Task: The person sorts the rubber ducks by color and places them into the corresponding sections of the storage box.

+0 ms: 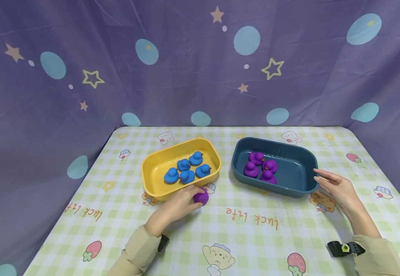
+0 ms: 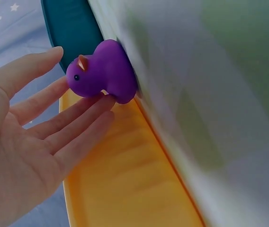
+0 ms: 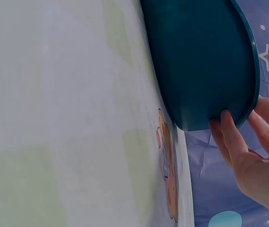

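The left hand lies with straight fingers touching the purple duck on the tablecloth, gripping nothing. Just beyond its fingertips stands the yellow tray of blue ducks. The right hand rests relaxed fingers against the teal tray, which holds four purple ducks.

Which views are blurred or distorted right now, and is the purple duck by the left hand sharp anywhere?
Head view: evenly lit, sharp, with wide-angle bowing at the edges. Left wrist view: the purple duck and left hand are sharp, the tablecloth smeared and soft. Right wrist view: cloth is blurred close up, the teal tray clearer.
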Demonstrator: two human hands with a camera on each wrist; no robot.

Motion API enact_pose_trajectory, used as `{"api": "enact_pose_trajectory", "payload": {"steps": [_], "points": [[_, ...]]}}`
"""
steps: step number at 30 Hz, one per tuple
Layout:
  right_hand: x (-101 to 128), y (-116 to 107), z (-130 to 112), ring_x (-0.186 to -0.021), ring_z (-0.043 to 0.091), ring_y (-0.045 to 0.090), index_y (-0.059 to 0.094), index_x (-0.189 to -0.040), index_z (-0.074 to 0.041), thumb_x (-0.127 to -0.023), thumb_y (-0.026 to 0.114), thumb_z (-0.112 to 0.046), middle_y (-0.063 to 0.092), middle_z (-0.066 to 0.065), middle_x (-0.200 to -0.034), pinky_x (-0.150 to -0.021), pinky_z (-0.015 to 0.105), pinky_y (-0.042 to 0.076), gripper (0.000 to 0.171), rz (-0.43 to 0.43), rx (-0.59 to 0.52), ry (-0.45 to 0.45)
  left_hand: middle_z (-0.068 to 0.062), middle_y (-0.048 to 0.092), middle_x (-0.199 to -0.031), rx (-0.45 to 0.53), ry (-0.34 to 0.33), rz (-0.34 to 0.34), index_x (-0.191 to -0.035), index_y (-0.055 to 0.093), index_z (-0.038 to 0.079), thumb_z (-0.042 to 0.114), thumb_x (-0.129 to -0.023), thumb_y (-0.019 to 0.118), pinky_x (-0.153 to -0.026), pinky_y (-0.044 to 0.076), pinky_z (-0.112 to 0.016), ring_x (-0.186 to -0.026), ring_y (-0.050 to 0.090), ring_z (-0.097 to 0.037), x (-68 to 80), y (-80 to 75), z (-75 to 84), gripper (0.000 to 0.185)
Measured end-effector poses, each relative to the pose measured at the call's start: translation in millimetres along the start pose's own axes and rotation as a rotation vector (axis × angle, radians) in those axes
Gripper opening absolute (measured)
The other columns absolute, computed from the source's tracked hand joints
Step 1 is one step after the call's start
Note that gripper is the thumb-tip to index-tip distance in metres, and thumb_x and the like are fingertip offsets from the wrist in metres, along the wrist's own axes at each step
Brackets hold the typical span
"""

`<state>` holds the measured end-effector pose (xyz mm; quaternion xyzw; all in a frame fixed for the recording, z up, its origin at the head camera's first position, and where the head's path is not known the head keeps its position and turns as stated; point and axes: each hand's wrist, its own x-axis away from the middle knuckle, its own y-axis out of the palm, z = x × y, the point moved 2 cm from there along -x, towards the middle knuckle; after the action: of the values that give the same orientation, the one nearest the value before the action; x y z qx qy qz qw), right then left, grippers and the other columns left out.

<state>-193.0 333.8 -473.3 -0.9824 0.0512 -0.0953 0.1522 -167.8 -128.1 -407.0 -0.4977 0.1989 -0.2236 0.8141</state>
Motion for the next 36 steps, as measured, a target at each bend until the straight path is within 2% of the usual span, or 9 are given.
{"api": "enact_pose_trajectory", "payload": {"steps": [3,11,16,21,26,36], "points": [[-2,-1,3,-0.088,-0.019,0.051,0.045,-0.136,-0.017,-0.083,0.061,-0.045,0.037,0.008,-0.137,-0.072,0.01,0.048,0.062,-0.006,-0.006,-0.013,-0.009,0.062,-0.104,-0.003,-0.006,-0.002,-0.108,0.062,0.002,0.013,-0.08,0.068,-0.081,0.049,-0.034,-0.093,0.06,-0.02,-0.2,1.4,-1.1,0.031],[-2,-1,3,-0.088,-0.019,0.05,0.046,-0.135,-0.017,-0.082,0.062,-0.044,0.038,0.006,-0.135,-0.072,0.01,0.048,0.062,-0.008,-0.018,-0.007,-0.007,0.061,-0.102,-0.033,-0.006,-0.003,-0.108,0.062,0.004,0.016,-0.081,0.068,-0.081,0.049,-0.034,-0.091,0.059,-0.019,-1.5,4.5,-2.7,0.03],[10,4,-14,-0.087,-0.019,0.049,0.045,-0.136,-0.017,-0.083,0.06,-0.046,0.039,0.005,-0.135,-0.074,0.011,0.048,0.061,0.0,0.027,0.012,-0.006,0.06,-0.101,-0.063,-0.011,0.006,-0.106,0.063,0.006,0.015,-0.081,0.068,-0.08,0.049,-0.034,-0.09,0.059,-0.019,-2.2,6.0,-2.7,0.028],[22,8,-31,-0.086,-0.02,0.049,0.042,-0.137,-0.012,-0.087,0.057,-0.042,0.038,0.011,-0.135,-0.075,0.012,0.048,0.06,-0.013,0.057,-0.01,-0.005,0.06,-0.099,-0.06,-0.018,0.001,-0.106,0.063,0.005,0.014,-0.081,0.068,-0.079,0.049,-0.033,-0.089,0.058,-0.017,-2.6,7.0,-2.4,0.027],[24,8,-32,-0.086,-0.02,0.049,0.043,-0.137,-0.012,-0.087,0.057,-0.041,0.04,0.006,-0.131,-0.075,0.012,0.048,0.059,-0.017,0.036,-0.017,-0.005,0.06,-0.099,-0.051,-0.005,0.002,-0.105,0.064,0.005,0.013,-0.08,0.068,-0.079,0.049,-0.032,-0.088,0.058,-0.016,-3.1,6.4,-1.6,0.027],[22,8,-31,-0.087,-0.02,0.051,0.041,-0.138,-0.012,-0.087,0.057,-0.041,0.035,0.012,-0.138,-0.075,0.012,0.048,0.061,-0.027,0.031,-0.006,-0.004,0.063,-0.102,-0.011,0.025,-0.001,-0.102,0.065,0.007,0.015,-0.08,0.07,-0.085,0.048,-0.032,-0.095,0.061,-0.017,-4.6,6.3,-2.8,0.024]]}}
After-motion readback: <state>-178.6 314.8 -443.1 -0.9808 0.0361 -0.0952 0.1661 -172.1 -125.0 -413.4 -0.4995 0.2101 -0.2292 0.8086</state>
